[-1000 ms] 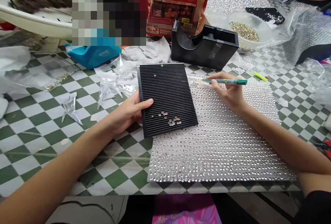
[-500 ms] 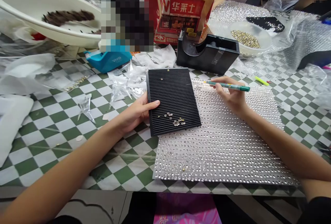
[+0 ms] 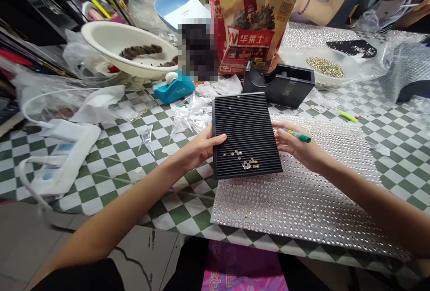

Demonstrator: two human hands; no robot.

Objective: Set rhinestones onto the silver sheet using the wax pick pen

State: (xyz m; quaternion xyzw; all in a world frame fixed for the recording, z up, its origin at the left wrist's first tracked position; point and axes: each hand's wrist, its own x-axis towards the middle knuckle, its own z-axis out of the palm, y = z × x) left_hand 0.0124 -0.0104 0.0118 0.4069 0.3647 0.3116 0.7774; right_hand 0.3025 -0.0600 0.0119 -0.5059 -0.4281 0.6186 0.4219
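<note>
Well, nearest to you on the right lies a wide silver sheet of small rhinestones [image 3: 295, 206], on a green-and-white checked tablecloth [image 3: 110, 170]. Just beyond it, your left hand [image 3: 201, 147] is spread quite open and holds the left edge of a black ribbed plastic tray [image 3: 247, 121], with the fingers lying over the rim. Your right hand [image 3: 295, 143] is half curled and keeps a slim green pen [image 3: 297, 135] between the fingers, close at the tray's right edge; I cannot tell if it touches. Loose clear rhinestones [image 3: 245, 160] sit in the tray's near part, so a small tilt or a knock from the pen could roll them along the grooves and onto the sheet, where they would be hard to find. On the left is a white power strip [image 3: 63, 156]. Farther away stand a blue tape dispenser [image 3: 173, 88], a black tape dispenser [image 3: 278, 86], and a clear bowl of gold studs [image 3: 324, 67].
</note>
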